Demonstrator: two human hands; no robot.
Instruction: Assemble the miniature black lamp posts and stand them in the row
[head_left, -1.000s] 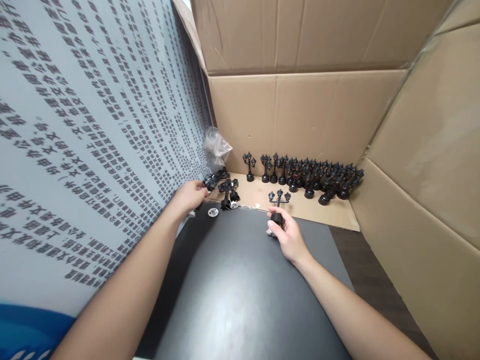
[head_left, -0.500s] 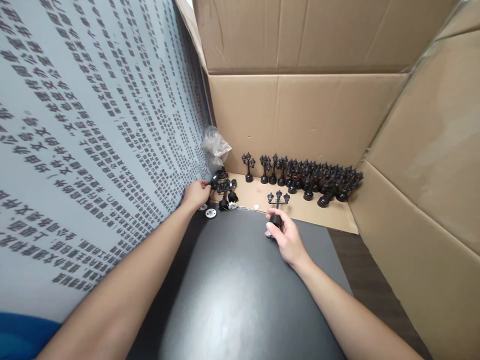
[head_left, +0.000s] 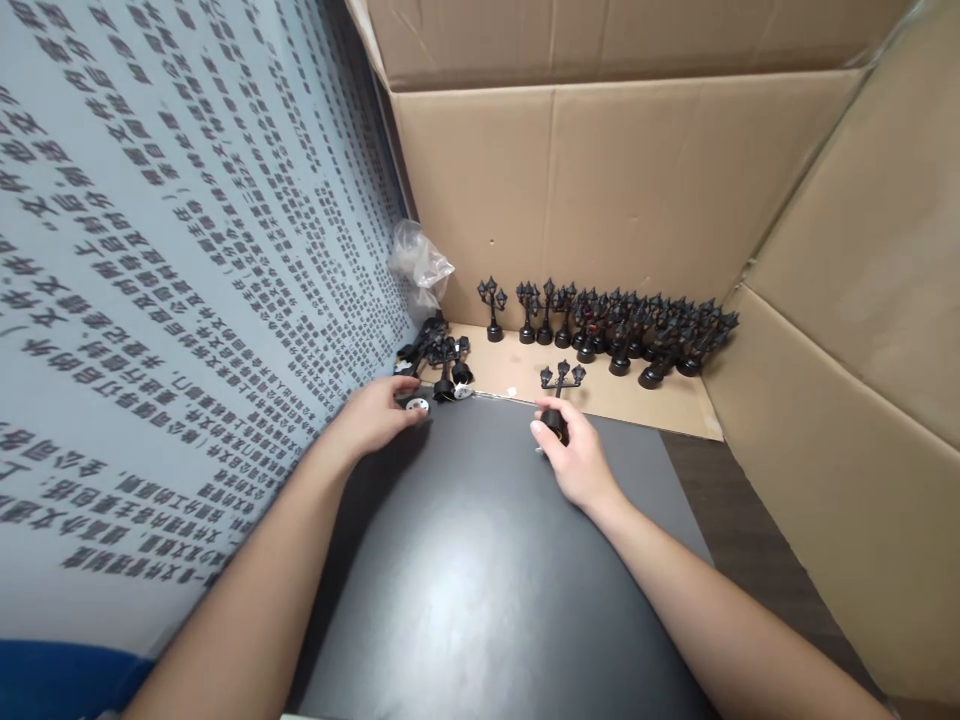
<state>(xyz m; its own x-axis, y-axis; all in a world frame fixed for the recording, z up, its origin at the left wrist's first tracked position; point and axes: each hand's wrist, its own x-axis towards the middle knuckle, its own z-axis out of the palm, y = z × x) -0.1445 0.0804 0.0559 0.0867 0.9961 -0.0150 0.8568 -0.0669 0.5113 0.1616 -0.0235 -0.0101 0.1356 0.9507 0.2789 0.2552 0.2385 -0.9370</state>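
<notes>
My right hand (head_left: 577,455) grips a black miniature street lamp (head_left: 561,376) by its base. The lamp's lantern heads point up, and a yellow wire shows at the open base with a bit of white at its lower edge. At the back left, my left hand (head_left: 379,415) is over the dark mat, thumb and fingers apart around a white round disc (head_left: 417,404) with holes. Whether the fingertips touch the disc is hard to see. Just beyond lie several black lamps (head_left: 442,372) in a heap, one with a white disc (head_left: 463,391) beside its base.
Finished-looking black lamps (head_left: 619,335) stand crowded on a cardboard sheet (head_left: 495,372) at the back. Cardboard walls (head_left: 630,180) rise behind and right. A printed panel (head_left: 187,250) leans along the left, with a clear plastic bag (head_left: 420,265) in the corner.
My left hand has drawn back from the heaped lamps to the white disc, its fingers now spread around it. My right hand still holds the lamp in nearly the same place. The view has tilted slightly.
</notes>
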